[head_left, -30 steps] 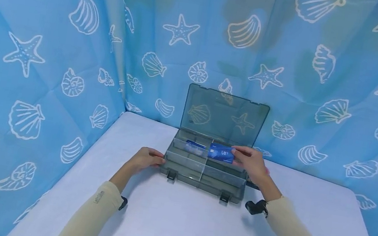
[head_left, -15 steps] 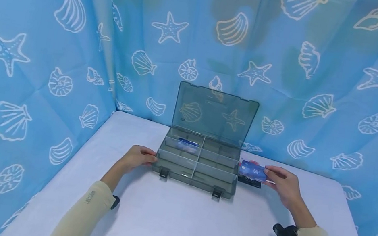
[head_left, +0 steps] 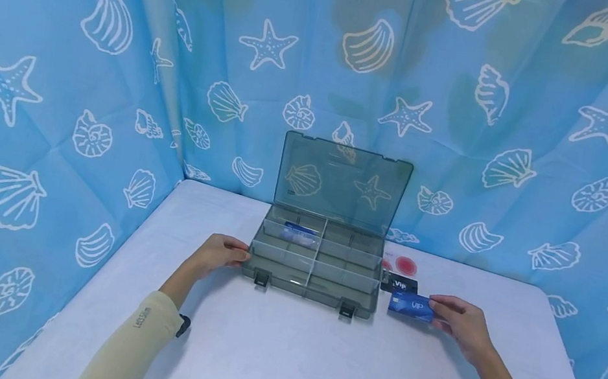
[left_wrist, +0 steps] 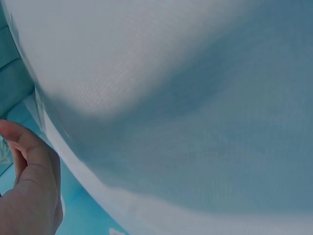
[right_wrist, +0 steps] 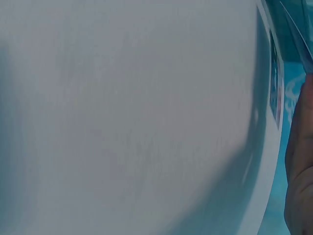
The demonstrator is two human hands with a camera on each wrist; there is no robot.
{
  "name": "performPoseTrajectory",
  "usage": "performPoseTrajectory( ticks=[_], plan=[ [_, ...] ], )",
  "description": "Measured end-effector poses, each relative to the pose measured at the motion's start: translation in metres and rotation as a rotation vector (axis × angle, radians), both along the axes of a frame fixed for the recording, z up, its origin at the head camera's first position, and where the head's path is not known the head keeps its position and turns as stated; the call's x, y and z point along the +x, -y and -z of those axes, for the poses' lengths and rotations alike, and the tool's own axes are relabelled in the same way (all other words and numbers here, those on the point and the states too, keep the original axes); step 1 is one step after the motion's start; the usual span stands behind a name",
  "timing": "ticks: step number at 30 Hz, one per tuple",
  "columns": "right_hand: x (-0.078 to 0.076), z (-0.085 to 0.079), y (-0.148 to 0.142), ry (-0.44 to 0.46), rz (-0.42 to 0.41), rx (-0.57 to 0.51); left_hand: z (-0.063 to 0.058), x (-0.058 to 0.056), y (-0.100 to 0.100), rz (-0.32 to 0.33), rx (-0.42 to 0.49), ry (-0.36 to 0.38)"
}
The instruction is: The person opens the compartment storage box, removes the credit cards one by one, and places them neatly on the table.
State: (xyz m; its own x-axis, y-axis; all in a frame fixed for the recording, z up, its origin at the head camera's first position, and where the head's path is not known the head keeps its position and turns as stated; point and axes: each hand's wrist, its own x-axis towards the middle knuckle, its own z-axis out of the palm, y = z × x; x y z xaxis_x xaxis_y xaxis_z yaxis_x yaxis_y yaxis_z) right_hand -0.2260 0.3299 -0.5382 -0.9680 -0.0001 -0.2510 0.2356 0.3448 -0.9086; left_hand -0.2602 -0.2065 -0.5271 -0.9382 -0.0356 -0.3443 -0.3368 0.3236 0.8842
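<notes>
A grey see-through divided storage box (head_left: 340, 300) stands with its lid (head_left: 340, 182) raised. My left hand (head_left: 219, 254) holds the box at its left front corner, fingers along the side wall. To the right of the box, my right hand (head_left: 461, 322) pinches a blue VIP card (head_left: 410, 306) by its right end. That card shows edge-on in the right wrist view, beyond the hand (right_wrist: 301, 166). A second blue card (head_left: 300, 235) lies in a rear left compartment. A black VIP card (head_left: 401, 283) lies right of the box, just behind the held card.
Behind the black card lies a white card with red circles (head_left: 406, 266). The white tabletop (head_left: 279, 356) reaches back to a blue seashell-patterned curtain (head_left: 257, 110) behind and to the left.
My right hand has carried the blue card from over the box's compartments out to the right and toward me, uncovering the black card and red circles. My left hand stays at the box.
</notes>
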Motion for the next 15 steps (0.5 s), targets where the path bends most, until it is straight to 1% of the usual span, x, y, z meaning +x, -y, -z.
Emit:
performPoseTrajectory(
  ticks=[4,7,11,15],
  plan=[
    [-0.003,0.001,0.014,0.018,-0.021,0.047,-0.001,0.0,0.0,-0.003,-0.006,0.005],
    [-0.005,0.001,0.02,0.035,-0.021,0.041,-0.002,0.0,-0.001,-0.003,-0.011,0.012],
    [-0.007,0.002,0.024,0.048,-0.032,0.034,-0.002,-0.001,0.0,-0.004,-0.015,0.016],
    [-0.007,0.006,0.025,0.056,-0.033,0.061,-0.001,0.0,0.001,0.002,-0.017,0.017]
  ],
)
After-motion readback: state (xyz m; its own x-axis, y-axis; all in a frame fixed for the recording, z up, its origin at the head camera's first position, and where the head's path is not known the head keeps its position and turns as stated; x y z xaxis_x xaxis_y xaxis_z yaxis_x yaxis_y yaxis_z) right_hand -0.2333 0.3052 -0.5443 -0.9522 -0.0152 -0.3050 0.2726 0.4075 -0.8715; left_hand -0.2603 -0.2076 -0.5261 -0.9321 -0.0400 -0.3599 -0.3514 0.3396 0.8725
